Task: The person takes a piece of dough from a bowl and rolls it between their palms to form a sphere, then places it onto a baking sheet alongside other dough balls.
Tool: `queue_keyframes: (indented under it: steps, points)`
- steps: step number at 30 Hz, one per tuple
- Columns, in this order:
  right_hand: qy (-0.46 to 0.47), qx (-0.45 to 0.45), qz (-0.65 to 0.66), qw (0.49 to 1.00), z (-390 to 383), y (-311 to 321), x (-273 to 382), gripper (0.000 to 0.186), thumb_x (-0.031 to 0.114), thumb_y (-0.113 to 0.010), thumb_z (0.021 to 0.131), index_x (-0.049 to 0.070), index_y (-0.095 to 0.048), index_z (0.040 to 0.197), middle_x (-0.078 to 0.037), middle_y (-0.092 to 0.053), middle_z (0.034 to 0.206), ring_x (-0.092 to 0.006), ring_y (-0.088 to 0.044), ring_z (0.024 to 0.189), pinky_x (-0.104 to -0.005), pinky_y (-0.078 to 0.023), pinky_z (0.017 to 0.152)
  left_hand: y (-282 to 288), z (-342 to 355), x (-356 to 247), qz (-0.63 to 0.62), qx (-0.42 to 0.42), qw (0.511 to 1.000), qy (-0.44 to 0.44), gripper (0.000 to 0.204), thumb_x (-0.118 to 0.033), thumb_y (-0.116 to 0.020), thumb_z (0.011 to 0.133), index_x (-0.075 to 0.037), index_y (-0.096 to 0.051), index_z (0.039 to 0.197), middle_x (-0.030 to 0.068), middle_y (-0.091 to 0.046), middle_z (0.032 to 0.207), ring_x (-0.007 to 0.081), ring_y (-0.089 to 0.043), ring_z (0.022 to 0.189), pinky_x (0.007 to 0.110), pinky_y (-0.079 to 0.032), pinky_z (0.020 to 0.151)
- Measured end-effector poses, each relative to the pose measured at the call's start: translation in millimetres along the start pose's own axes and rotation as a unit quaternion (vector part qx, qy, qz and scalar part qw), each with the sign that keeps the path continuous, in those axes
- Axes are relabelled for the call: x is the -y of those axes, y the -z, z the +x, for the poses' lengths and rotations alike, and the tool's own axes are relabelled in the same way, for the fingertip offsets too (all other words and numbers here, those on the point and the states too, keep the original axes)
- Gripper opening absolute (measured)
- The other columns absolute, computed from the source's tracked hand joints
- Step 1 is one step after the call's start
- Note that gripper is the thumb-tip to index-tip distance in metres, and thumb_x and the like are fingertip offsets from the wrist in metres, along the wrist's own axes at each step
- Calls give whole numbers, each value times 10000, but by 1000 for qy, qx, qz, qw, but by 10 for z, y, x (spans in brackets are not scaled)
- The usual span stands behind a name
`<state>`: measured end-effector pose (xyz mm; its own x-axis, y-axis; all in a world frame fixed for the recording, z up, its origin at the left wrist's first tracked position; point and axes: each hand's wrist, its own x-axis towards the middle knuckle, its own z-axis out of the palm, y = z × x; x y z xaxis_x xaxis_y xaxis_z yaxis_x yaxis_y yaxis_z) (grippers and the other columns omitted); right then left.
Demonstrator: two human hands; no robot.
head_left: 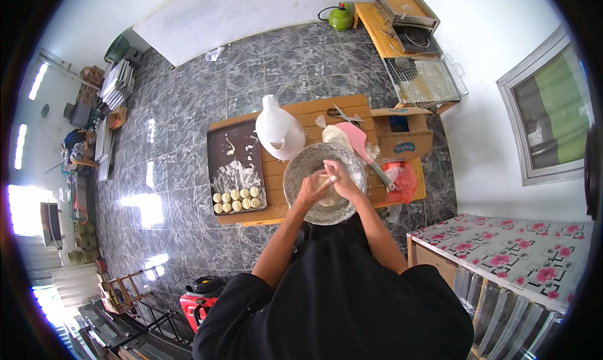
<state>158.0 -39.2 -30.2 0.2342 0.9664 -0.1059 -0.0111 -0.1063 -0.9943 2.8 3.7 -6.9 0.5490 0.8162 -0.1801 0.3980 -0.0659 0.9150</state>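
My left hand [309, 189] and my right hand [340, 178] come together over a large metal mixing bowl [293, 171]. Their fingers are closed against each other, and whatever lies between the palms is hidden. Below them in the bowl rests a pale lump of dough [329, 200]. Left of the bowl, a dark baking tray [233, 148] is smeared with flour and carries two rows of small striped, pale round pieces [236, 200] at its near end. A white plastic jug [276, 129] stands just behind the bowl, and a pink-headed spatula [355, 138] leans at its right.
Scissors [345, 114] lie at the back of the wooden table [314, 107]. An open cardboard box [402, 137] and a red plastic bag [403, 182] sit at its right. Farther off are a stove [417, 38], a green gas cylinder [340, 18] and a flower-patterned counter [502, 247].
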Motion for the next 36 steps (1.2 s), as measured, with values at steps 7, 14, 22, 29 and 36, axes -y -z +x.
queue_keyframes:
  steps: [7,14,22,29,36]
  points:
    - [-70,-141,-118,980,-57,-298,60,650,550,-332,1028,-50,-580,990,-254,-598,931,-390,-595,947,-442,-441,837,-69,123,-280,48,-228,972,-11,352,-330,-563,981,-4,-666,895,271,-616,767,473,-604,743,498,-469,609]
    - [85,-248,-276,925,38,-295,284,364,316,-545,993,-7,-682,900,-256,-609,686,-429,-612,630,-466,-451,556,-126,166,-280,58,-273,959,45,378,-312,-468,1012,4,-641,897,300,-609,800,495,-596,794,530,-461,659]
    - [68,-17,-205,976,57,-53,371,532,424,-485,1011,-48,-651,830,-251,-575,659,-374,-579,566,-424,-421,541,168,151,-36,-97,-230,968,25,640,-497,-357,1030,54,-680,1001,152,-679,795,277,-646,826,402,-489,821]
    - [3,4,-239,971,55,-136,409,581,487,-421,1020,-33,-665,928,-259,-580,650,-382,-617,615,-447,-438,578,-13,99,-148,50,-178,983,-12,538,-384,-499,1011,64,-642,749,291,-581,653,443,-596,610,459,-457,584]
    - [-14,-195,-96,976,55,-115,344,581,520,-501,988,-27,-648,1118,-194,-716,936,-262,-688,790,-408,-505,648,-6,183,-203,16,-307,945,108,658,-416,-454,1027,105,-594,650,273,-519,541,358,-495,460,503,-397,564]
